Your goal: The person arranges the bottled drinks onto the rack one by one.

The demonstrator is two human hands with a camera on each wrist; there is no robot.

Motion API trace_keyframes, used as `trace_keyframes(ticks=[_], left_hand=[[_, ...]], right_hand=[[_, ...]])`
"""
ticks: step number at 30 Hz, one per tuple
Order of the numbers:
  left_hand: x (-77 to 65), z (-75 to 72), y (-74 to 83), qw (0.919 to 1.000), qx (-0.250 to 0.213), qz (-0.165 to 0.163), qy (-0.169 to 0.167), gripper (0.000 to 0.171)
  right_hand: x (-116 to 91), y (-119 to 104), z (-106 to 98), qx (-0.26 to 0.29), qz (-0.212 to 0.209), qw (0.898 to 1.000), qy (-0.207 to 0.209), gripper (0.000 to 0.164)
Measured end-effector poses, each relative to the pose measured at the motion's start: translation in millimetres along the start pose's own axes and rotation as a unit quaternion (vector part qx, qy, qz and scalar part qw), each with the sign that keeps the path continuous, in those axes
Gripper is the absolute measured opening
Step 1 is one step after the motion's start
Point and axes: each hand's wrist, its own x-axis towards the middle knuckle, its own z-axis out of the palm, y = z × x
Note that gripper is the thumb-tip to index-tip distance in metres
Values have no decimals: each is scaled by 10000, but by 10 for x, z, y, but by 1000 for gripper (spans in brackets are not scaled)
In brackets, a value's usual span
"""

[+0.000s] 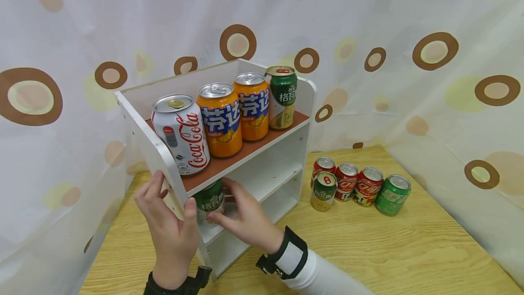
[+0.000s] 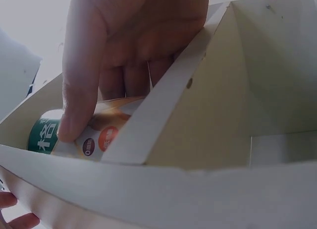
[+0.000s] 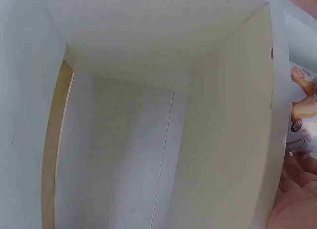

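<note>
My right hand [image 1: 250,219] grips a green and white can [image 1: 210,201] in the compartment under the shelf's red top board. In the left wrist view its thumb presses on the can's label [image 2: 88,145]. The right wrist view has the can [image 3: 303,110] at its right edge, with the fingers beside it. My left hand [image 1: 172,222] holds the left side panel of the small white shelf [image 1: 168,160], thumb at the front edge and fingers on the outer face. Part of the can is hidden by the right hand and the top board.
On the top board stand a white Coca-Cola can [image 1: 182,135], two orange soda cans [image 1: 221,119] and a green and gold can [image 1: 282,97]. Several red and green cans [image 1: 347,182] stand on the wooden table [image 1: 368,254] right of the shelf. A patterned curtain [image 1: 270,12] hangs behind.
</note>
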Motion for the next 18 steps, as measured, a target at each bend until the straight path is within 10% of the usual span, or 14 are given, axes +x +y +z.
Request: trace_keyframes(ticks=[18], left_hand=[[-4,10,4,10000,-68,-13,65,71]], right_hand=[[-10,-71,63,-50,202,9996,-166,72]])
